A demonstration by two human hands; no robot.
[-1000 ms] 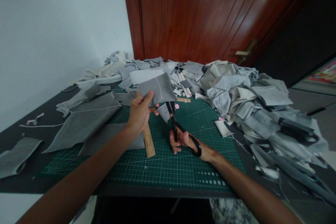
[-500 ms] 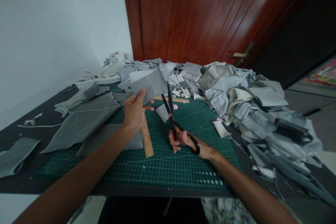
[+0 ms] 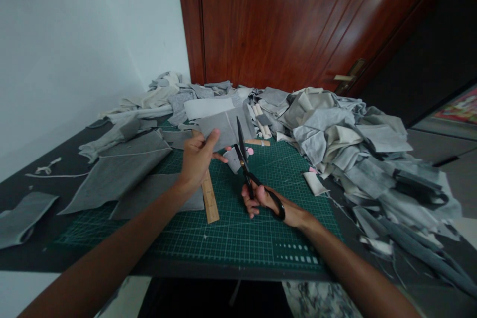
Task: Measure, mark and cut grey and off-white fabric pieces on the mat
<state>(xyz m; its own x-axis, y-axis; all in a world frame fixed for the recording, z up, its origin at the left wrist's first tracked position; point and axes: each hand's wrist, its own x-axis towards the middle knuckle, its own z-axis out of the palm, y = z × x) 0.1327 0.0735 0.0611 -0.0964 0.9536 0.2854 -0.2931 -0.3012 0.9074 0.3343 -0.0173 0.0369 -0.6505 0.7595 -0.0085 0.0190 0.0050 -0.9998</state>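
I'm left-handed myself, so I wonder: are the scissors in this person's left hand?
No, the right hand holds the scissors, while the left hand holds a gray cloth piece.

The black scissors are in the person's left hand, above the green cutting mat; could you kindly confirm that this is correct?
Not quite, the hand is wrong: the head view shows the black scissors in the person's right hand, above the green cutting mat.
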